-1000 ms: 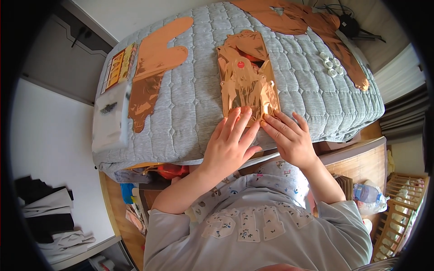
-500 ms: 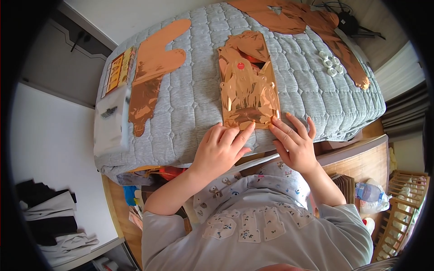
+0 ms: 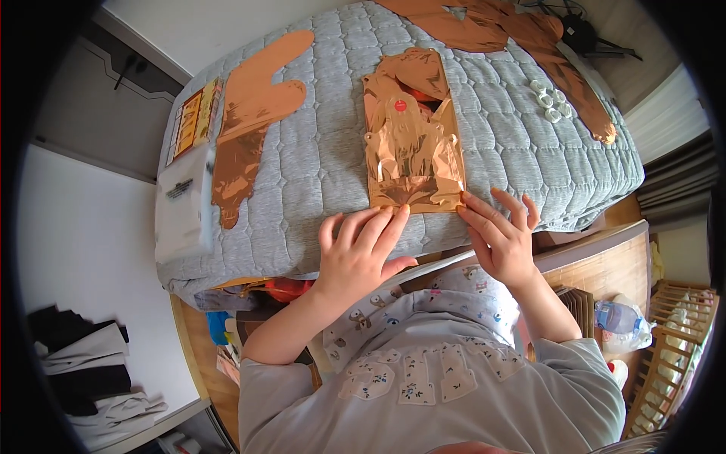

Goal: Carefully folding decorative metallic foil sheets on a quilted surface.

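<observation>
A folded, deflated rose-gold foil balloon (image 3: 412, 155) lies flat on the grey quilted mattress (image 3: 333, 129) in front of me. A small red round sticker (image 3: 401, 106) shows on its upper part. Along its near edge rest the fingertips of my left hand (image 3: 357, 248), fingers spread and thumb held off to the side. My right hand (image 3: 499, 240) touches the near right corner with its fingertips; the other fingers stretch out apart from the foil. Neither hand grips anything that I can see.
Another flat foil balloon (image 3: 253, 125) lies to the left, beside a printed card (image 3: 195, 121) and a clear plastic bag (image 3: 181, 204). More foil (image 3: 476, 30) spreads over the far right, near several white ribbon rolls (image 3: 543, 100). A black device (image 3: 581, 34) sits in the far right corner.
My left hand has slid a little left along the balloon's near edge, its fingers spreading wider. My right hand has shifted slightly right at the corner. The whole view has moved slightly.
</observation>
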### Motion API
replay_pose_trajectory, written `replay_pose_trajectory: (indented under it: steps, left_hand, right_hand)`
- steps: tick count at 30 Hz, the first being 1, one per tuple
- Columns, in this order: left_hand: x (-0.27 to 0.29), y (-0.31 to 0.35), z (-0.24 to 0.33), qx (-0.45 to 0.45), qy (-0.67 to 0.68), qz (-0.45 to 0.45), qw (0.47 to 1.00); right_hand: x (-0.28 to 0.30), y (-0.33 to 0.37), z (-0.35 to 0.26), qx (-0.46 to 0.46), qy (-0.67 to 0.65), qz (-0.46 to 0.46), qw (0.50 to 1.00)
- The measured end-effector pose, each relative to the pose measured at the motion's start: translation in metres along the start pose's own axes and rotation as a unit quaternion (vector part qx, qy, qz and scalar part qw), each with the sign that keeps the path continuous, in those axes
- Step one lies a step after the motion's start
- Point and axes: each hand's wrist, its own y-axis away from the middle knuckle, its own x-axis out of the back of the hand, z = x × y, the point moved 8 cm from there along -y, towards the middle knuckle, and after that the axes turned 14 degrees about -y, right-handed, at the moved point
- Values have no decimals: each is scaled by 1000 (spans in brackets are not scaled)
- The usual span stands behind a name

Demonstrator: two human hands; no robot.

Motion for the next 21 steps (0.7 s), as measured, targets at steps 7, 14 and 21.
replay_pose_trajectory:
  steps: [7, 14, 21]
  left_hand:
    - [-3, 7, 2, 12, -23, -3, 1000]
    - [-1, 4, -4, 14, 24, -14, 1000]
    - [16, -8, -22, 57, 146, 65, 986]
  right_hand:
    - [5, 1, 0, -3, 17, 9, 1000]
    - [9, -1, -1, -8, 16, 12, 1000]
    - [12, -18, 12, -42, -126, -23, 991]
